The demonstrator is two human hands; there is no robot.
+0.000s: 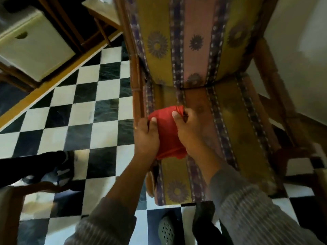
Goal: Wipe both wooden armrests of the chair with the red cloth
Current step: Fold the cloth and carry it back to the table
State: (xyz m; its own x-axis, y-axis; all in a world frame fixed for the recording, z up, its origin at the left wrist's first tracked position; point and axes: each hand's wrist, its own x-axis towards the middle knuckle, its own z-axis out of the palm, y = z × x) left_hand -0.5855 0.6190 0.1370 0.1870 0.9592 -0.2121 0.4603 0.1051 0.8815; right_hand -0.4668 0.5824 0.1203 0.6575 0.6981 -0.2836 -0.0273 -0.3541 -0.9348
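Red cloth (169, 133), one piece, is bunched between your two hands above the chair's seat cushion (235, 124), toward that cushion's left side. Your left hand (146, 137) clasps the cloth's left edge, thumb pressed on top and fingers curled under; your right hand (188, 129) pinches its far right corner, fingers clenched around the fabric. Both of your forearms come out of striped grey sleeves (247, 214).

You can see two wooden armrests: the left armrest (137, 80) runs just beside the seat cushion's left edge, close to your left hand, and the right armrest (272, 82) runs along the cushion's opposite side, well apart from the cloth. One back cushion (191, 38) in the same striped flower fabric rises behind the seat cushion.

Left of the seat cushion lies the black and white checkered floor (88, 106), where one sandalled foot (62, 170) stands. One green perforated clog (167, 228) shows in front of the cushion.
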